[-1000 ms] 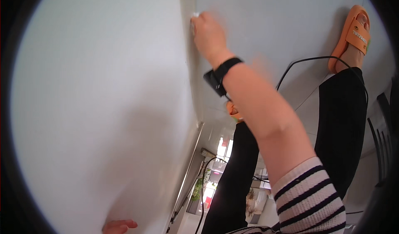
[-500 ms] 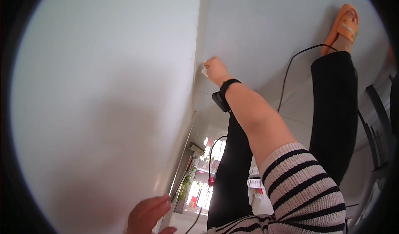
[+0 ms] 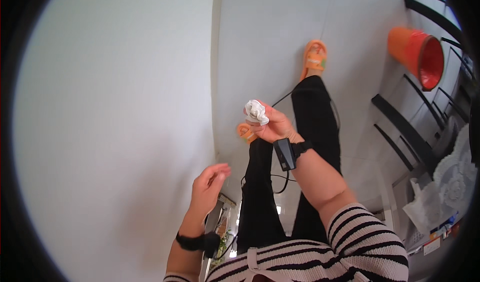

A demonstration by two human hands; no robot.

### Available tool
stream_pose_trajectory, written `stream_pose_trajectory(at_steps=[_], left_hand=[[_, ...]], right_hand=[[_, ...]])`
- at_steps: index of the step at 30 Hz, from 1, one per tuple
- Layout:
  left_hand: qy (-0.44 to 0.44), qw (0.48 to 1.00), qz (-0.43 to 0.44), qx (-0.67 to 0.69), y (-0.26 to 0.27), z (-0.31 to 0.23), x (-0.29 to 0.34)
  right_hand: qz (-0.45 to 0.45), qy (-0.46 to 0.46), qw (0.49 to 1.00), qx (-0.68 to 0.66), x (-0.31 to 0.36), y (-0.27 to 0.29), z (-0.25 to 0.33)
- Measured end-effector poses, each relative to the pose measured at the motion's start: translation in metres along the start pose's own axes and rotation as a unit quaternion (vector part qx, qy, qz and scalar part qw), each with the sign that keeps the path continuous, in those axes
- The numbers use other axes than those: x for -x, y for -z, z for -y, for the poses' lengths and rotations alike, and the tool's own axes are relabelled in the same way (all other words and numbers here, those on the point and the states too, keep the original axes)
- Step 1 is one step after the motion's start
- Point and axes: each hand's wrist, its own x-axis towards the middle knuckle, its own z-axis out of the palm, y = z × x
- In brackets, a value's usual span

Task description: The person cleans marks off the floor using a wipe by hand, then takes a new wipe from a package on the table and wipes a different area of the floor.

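A crumpled white tissue (image 3: 256, 113) is pinched in my right hand (image 3: 274, 127), held up in front of my legs with the palm side turned partly upward. Around that wrist is a black strap with a small dark box (image 3: 285, 154) and a cable. My left hand (image 3: 207, 184) is beside the white wall, lower and to the left. Its fingers are stretched out and slightly bent, with nothing visible in them. A black strap circles the left wrist too.
At the upper right stands an orange bin (image 3: 403, 44) with a red liner. Dark curved chair parts (image 3: 405, 132) and a white lace cloth (image 3: 456, 174) lie along the right side. The white wall (image 3: 125, 107) fills the left. An orange slipper (image 3: 314, 59) shows on my foot.
My right hand has come up from the floor by the wall's base, bringing the tissue. My left hand has risen further into view. The bin and lace cloth now show on the right.
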Motion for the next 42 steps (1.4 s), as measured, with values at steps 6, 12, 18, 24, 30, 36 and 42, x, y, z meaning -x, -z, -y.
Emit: stream_pose_trajectory(at_steps=[6,12,18,24,30,36,42], left_hand=[[-0.029,0.998,-0.049,0.029,-0.065,-0.127,-0.031],[-0.037,0.993,-0.063,0.087,-0.103,-0.220,-0.043],[0.001,0.990,-0.049,0.136,-0.109,-0.262,-0.040],[-0.023,0.987,0.014,0.158,-0.108,-0.302,-0.033],[-0.031,0.977,0.077,0.196,-0.088,-0.346,-0.033],[-0.067,0.957,0.174,0.223,-0.053,-0.393,-0.026],[-0.115,0.957,0.175,0.199,-0.028,-0.427,0.004]], right_hand=[[-0.031,0.061,0.983,-0.168,0.027,-0.120,0.025],[-0.052,0.039,0.997,-0.032,0.044,-0.189,0.068],[-0.082,0.051,0.992,0.082,0.048,-0.248,0.090],[-0.187,0.065,0.935,0.293,0.058,-0.302,0.111],[-0.185,0.077,0.885,0.419,0.053,-0.359,0.132],[-0.119,0.056,0.882,0.453,0.028,-0.416,0.134],[-0.081,0.044,0.856,0.509,0.019,-0.471,0.121]])
